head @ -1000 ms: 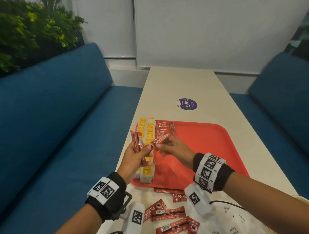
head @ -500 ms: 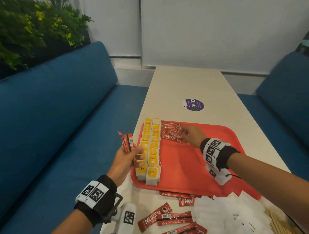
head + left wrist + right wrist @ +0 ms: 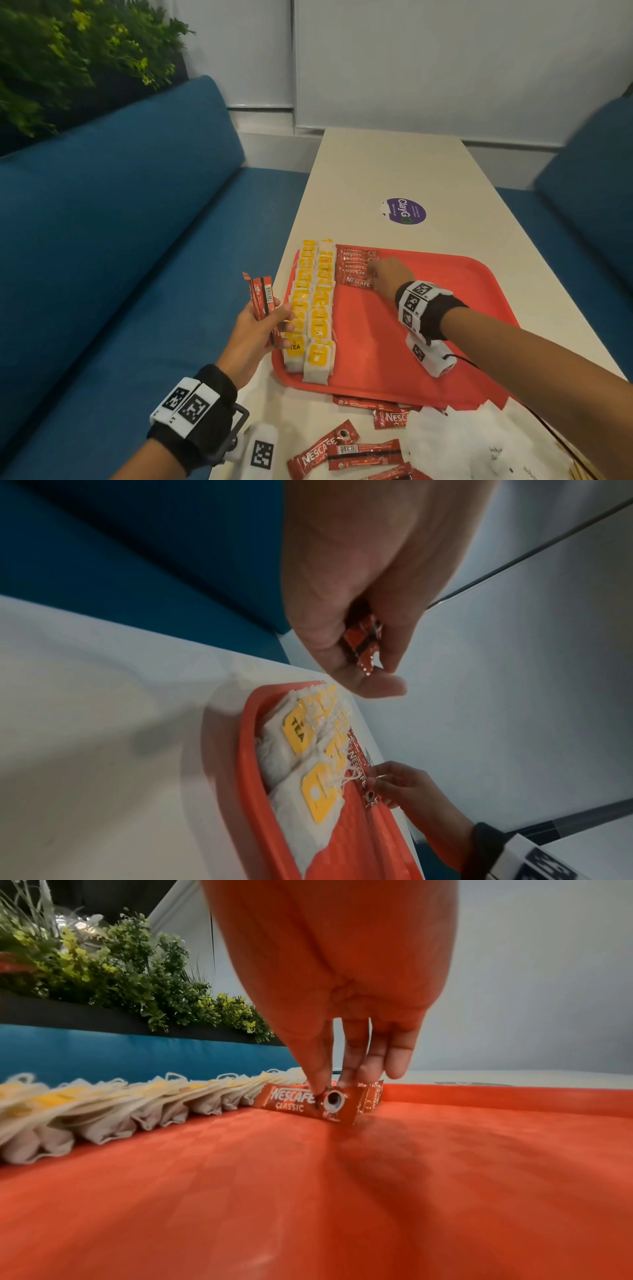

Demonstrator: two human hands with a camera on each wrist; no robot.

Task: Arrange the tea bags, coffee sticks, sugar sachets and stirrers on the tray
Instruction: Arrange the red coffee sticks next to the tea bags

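A red tray (image 3: pixel 428 342) lies on the white table. Two rows of yellow-tagged tea bags (image 3: pixel 317 301) fill its left side. Beside them at the far end lie several red coffee sticks (image 3: pixel 356 265). My right hand (image 3: pixel 378 275) pinches the nearest stick (image 3: pixel 294 1100) of that row by its end, thumb in front and fingers behind (image 3: pixel 356 1069). My left hand (image 3: pixel 270 325) hovers past the table's left edge and grips a small bundle of coffee sticks (image 3: pixel 262 298), standing upright. The left wrist view shows the bundle's end (image 3: pixel 363 642) between thumb and fingers.
Loose coffee sticks (image 3: pixel 352 452) lie on the table in front of the tray, next to a heap of white sugar sachets (image 3: pixel 479 445). Wooden stirrers (image 3: pixel 579 469) show at the bottom right corner. A purple sticker (image 3: pixel 406 210) lies beyond the tray. Blue sofas (image 3: pixel 120 257) flank the table.
My right hand took one coffee stick from the left hand's bundle and carried it to the far row on the tray. The left hand drew back to the left with the remaining sticks.
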